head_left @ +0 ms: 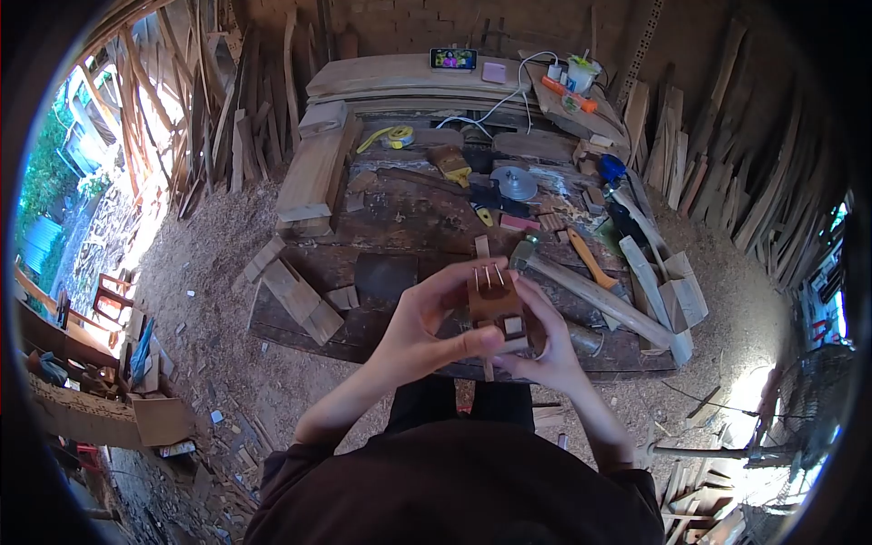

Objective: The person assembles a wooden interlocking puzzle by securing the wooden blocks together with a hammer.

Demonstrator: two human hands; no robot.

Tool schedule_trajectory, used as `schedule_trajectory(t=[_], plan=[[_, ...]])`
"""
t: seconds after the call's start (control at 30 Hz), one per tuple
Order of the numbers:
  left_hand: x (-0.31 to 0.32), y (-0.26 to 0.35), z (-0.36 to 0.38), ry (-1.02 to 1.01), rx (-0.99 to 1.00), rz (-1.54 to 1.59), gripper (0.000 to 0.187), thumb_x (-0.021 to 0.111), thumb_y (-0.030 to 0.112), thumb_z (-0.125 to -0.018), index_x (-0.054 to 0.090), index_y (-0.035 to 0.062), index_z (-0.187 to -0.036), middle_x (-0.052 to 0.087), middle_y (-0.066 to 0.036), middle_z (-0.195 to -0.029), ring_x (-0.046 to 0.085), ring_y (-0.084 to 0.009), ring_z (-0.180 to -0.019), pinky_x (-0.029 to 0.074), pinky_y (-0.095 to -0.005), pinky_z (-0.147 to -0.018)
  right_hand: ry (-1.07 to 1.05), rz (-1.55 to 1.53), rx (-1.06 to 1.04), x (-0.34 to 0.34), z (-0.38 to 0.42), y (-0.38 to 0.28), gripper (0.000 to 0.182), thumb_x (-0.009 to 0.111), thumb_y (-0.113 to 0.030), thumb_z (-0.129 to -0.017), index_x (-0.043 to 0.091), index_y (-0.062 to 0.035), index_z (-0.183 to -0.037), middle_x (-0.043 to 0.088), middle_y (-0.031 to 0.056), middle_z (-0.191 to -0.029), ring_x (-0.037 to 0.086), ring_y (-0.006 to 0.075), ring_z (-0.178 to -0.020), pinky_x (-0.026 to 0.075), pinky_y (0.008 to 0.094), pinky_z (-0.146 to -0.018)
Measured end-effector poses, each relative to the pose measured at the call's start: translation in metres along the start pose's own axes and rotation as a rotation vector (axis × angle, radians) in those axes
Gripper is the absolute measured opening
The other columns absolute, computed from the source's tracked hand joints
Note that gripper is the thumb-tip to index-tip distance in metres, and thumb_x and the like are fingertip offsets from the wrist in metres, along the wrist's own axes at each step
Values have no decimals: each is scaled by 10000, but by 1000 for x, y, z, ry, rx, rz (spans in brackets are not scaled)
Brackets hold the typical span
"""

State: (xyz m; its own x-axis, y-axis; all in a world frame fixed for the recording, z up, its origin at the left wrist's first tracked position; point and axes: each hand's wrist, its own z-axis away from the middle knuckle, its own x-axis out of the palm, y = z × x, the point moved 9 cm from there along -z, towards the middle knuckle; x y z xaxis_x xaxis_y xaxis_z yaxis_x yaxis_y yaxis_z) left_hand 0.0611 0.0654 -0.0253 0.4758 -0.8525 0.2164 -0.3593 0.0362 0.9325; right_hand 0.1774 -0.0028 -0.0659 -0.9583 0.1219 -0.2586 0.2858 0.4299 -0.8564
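At the near side of the table [400, 222], a wooden block [495, 306] is held up by both bare hands.

Long planks [381, 74] are stacked along the far side, and a thick plank [313, 177] is laid at the left. A hammer [599, 300] is set slantwise at the right. Just left of its head, the block is clasped: by the left grip [425, 325], its thumb pressed across the near part and fingers curled behind, and by the right grip [549, 350], its fingers bent along the right edge. Farther back, a metal disc [515, 183] and a yellow tape measure [398, 137] are seen. Thin metal pins [500, 276] are fixed upright in the block.
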Motion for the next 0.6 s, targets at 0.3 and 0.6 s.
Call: schedule_trajectory(t=[0.3, 0.6], plan=[[-24, -33, -9, 89, -143, 92, 283, 584, 143, -991, 653, -44, -1193, 577, -120, -1321, 524, -177, -1238, 430, -328, -1042, 17, 11, 97, -4, 6, 16, 841, 853, -178, -678, 481, -18, -1415, 454, 197, -1442, 461, 299, -1341, 390, 411, -1088], [-23, -18, -12, 117, 32, -62, 181, 605, 18, -945, 700, -50, -1085, 631, -127, -1156, 604, -191, -1100, 484, -308, -936, -30, 4, 111, 3, 13, 22, 859, 857, -194, -655, 484, 43, -1391, 433, 230, -1466, 452, 313, -1354, 361, 410, -1107]])
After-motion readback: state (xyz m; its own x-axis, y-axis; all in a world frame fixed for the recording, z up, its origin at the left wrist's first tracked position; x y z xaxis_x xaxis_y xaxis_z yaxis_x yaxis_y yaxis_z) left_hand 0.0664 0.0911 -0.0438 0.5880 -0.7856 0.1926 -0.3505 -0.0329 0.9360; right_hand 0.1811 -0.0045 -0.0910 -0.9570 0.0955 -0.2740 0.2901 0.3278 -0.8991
